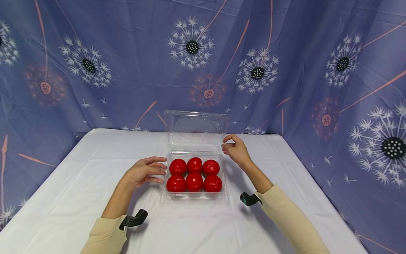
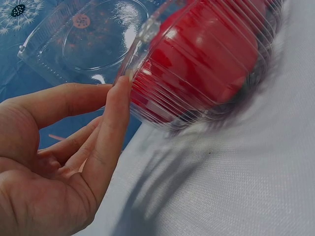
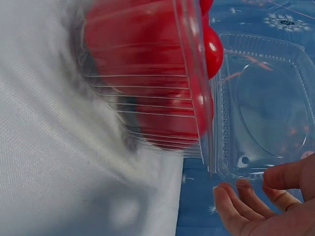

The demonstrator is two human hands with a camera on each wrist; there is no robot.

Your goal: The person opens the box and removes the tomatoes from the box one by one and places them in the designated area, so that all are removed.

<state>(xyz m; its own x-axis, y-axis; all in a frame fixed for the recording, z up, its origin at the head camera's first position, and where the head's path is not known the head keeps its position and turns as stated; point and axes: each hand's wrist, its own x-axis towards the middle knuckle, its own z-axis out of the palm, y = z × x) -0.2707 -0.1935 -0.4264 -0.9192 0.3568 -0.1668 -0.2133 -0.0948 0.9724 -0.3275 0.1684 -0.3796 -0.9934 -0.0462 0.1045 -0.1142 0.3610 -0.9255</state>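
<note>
A clear plastic clamshell box sits mid-table with several red tomatoes in two rows. Its lid stands open at the back. My left hand lies at the box's left side; in the left wrist view a straight fingertip touches the ribbed wall of the box. My right hand hovers by the back right corner, near the lid's hinge, with its fingers loosely curled and holding nothing. In the right wrist view those fingers sit just short of the lid.
A white cloth covers the table. A blue dandelion-print curtain hangs close behind the table and along both sides. Black wrist mounts show on both forearms.
</note>
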